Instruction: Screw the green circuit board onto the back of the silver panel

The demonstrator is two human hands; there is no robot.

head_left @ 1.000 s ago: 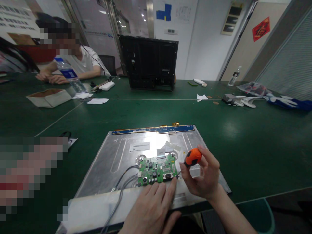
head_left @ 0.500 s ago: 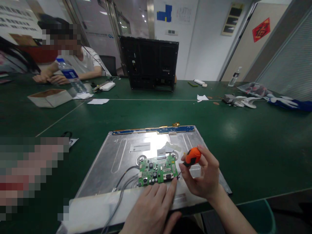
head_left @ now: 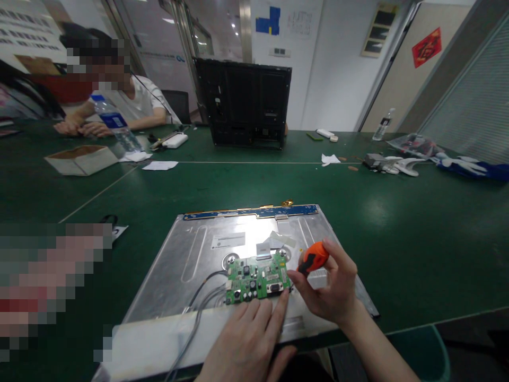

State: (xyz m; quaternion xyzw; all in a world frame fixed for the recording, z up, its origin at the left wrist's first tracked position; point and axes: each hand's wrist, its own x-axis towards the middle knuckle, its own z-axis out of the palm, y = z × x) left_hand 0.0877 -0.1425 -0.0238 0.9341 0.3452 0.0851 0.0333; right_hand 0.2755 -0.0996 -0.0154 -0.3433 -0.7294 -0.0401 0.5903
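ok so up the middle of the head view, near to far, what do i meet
Left hand → green circuit board → thin blue circuit strip → black upright panel → blue wall patch.

Right hand [head_left: 332, 289] holds a screwdriver [head_left: 316, 257] (orange and black) beside the circuit board [head_left: 260, 277]

The head view looks forward and down at both hands [head_left: 248, 334] [head_left: 336, 289].
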